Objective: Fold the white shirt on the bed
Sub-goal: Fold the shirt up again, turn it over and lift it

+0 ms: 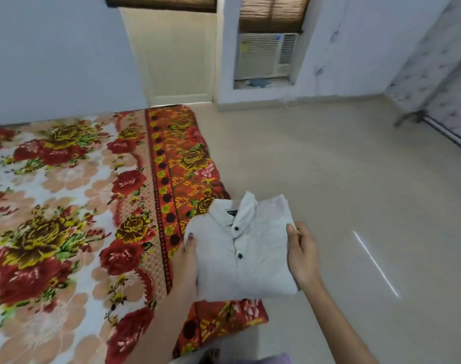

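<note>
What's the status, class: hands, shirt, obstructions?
Left hand and right hand grip white shirt, folded, collar up. Held over bed edge. Nothing blocking.

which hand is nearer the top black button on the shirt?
Right, narrowly. The right hand grips the shirt's right edge, level with the top button. The left hand grips the left edge, lower down.

A bed [66, 195] carries a floral blanket [40, 232], white in the middle with a red border that hangs over the edge toward the pale floor [329, 166].
</note>
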